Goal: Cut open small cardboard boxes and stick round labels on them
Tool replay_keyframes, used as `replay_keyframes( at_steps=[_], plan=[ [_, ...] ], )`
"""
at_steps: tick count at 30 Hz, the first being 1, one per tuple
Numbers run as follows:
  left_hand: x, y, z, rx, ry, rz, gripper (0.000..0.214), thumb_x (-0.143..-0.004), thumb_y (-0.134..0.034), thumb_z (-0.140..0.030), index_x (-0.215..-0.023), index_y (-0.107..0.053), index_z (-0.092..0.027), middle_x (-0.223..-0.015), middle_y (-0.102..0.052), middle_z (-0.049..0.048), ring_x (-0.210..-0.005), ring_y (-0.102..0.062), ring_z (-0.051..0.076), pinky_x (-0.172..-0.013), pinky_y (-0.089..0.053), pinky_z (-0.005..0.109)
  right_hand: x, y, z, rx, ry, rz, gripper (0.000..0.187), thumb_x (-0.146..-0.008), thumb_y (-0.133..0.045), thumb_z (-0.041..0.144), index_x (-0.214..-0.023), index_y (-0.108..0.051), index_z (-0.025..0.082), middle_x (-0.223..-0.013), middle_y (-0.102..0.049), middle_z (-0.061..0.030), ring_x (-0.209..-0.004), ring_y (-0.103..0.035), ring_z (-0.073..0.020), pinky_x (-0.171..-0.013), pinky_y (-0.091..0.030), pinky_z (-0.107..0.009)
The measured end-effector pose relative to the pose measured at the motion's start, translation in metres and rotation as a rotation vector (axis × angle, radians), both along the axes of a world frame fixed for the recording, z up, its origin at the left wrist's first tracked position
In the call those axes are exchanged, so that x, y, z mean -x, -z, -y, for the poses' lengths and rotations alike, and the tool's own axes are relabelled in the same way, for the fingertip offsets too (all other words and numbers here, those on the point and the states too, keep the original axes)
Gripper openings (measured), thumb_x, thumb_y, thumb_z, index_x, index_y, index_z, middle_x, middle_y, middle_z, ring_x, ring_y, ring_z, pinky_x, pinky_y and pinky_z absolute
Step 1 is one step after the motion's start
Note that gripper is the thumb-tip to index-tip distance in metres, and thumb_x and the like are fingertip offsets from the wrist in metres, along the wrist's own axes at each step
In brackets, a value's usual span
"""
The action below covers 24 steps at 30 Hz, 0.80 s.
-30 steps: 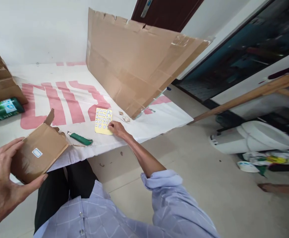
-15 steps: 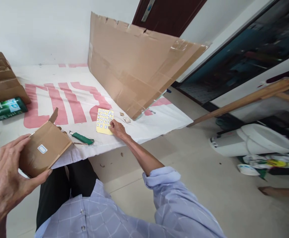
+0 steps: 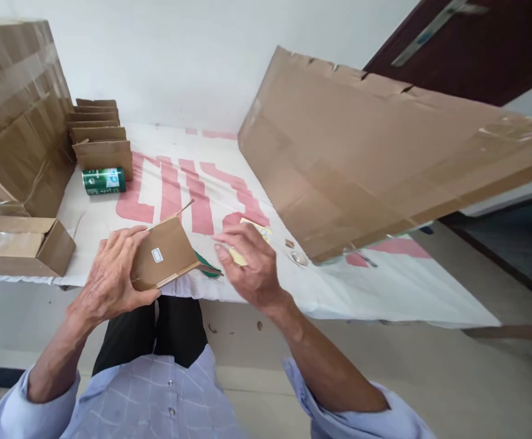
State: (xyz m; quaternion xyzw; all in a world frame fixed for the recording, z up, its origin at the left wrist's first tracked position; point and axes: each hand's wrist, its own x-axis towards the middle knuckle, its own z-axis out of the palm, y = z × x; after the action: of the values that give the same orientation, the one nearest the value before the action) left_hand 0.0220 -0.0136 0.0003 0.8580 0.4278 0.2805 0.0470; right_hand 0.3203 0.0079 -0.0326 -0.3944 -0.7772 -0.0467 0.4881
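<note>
My left hand (image 3: 113,274) grips a small brown cardboard box (image 3: 174,247) by its left side, thumb along the lower edge. A small blue-edged white label (image 3: 156,255) is on the box's face, and a flap sticks up at its far corner. My right hand (image 3: 251,265) is just right of the box, thumb and forefinger drawn together; anything between them is too small to make out. Behind that hand lies a yellow sheet of stickers (image 3: 238,256), mostly covered. A green utility knife (image 3: 207,266) lies partly hidden behind the box.
A large cardboard sheet (image 3: 361,158) stands at the right of the cloth-covered table (image 3: 361,292). At the left are a big carton (image 3: 19,116), a long box (image 3: 14,247), several folded cardboard pieces (image 3: 101,134) and a green can (image 3: 104,181). Small bits lie near the sheet's foot.
My right hand has lifted off the sticker sheet and come left towards the box. The view has swung left, bringing the big carton and long box in. My left hand still holds the box.
</note>
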Motion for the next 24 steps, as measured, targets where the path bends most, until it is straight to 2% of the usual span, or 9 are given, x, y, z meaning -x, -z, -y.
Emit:
replay_keyframes(
  at_steps=[3, 6, 10, 15, 24],
  plan=[
    [-0.001, 0.001, 0.003, 0.019, -0.004, 0.007, 0.091, -0.07, -0.085, -0.03, -0.151, -0.042, -0.023, -0.15, -0.059, 0.0173, -0.135, -0.057, 0.041, -0.109, -0.048, 0.058, 0.048, -0.029, 0.009, -0.08, -0.19, 0.136, 0.022, -0.102, -0.058, 0.013, -0.112, -0.074, 0.023, -0.101, -0.072, -0.0071, -0.094, -0.067, -0.0221, -0.082, -0.058, -0.039],
    [-0.002, 0.003, 0.005, 0.008, -0.003, 0.012, 0.092, -0.069, -0.084, -0.031, -0.15, -0.04, -0.022, -0.149, -0.06, 0.0189, -0.134, -0.057, 0.042, -0.107, -0.048, 0.057, 0.069, -0.033, 0.003, -0.01, -0.224, 0.267, 0.025, -0.104, -0.054, 0.011, -0.107, -0.076, 0.021, -0.098, -0.071, -0.0082, -0.091, -0.065, -0.0219, -0.079, -0.058, -0.038],
    [-0.002, 0.007, 0.006, 0.001, 0.009, 0.03, 0.091, -0.069, -0.083, -0.031, -0.149, -0.042, -0.02, -0.148, -0.061, 0.0204, -0.134, -0.057, 0.043, -0.103, -0.048, 0.056, 0.072, -0.023, -0.004, 0.067, -0.235, 0.361, 0.027, -0.105, -0.053, 0.012, -0.109, -0.078, 0.021, -0.1, -0.073, -0.0094, -0.093, -0.064, -0.0238, -0.082, -0.058, -0.042],
    [-0.001, 0.007, 0.006, 0.027, 0.002, 0.049, 0.09, -0.066, -0.08, -0.027, -0.148, -0.044, -0.02, -0.15, -0.06, 0.0204, -0.136, -0.056, 0.043, -0.105, -0.047, 0.056, 0.076, -0.018, -0.001, 0.025, -0.195, 0.402, 0.029, -0.104, -0.053, 0.011, -0.113, -0.079, 0.021, -0.103, -0.075, -0.0093, -0.095, -0.064, -0.024, -0.083, -0.057, -0.041],
    [-0.001, 0.009, 0.01, 0.016, -0.015, 0.056, 0.087, -0.067, -0.079, -0.027, -0.146, -0.045, -0.018, -0.147, -0.061, 0.0207, -0.134, -0.057, 0.042, -0.102, -0.048, 0.054, 0.085, -0.018, 0.002, 0.004, -0.178, 0.387, 0.026, -0.107, -0.052, 0.013, -0.104, -0.076, 0.02, -0.096, -0.073, -0.0091, -0.091, -0.063, -0.0236, -0.08, -0.055, -0.039]
  ],
)
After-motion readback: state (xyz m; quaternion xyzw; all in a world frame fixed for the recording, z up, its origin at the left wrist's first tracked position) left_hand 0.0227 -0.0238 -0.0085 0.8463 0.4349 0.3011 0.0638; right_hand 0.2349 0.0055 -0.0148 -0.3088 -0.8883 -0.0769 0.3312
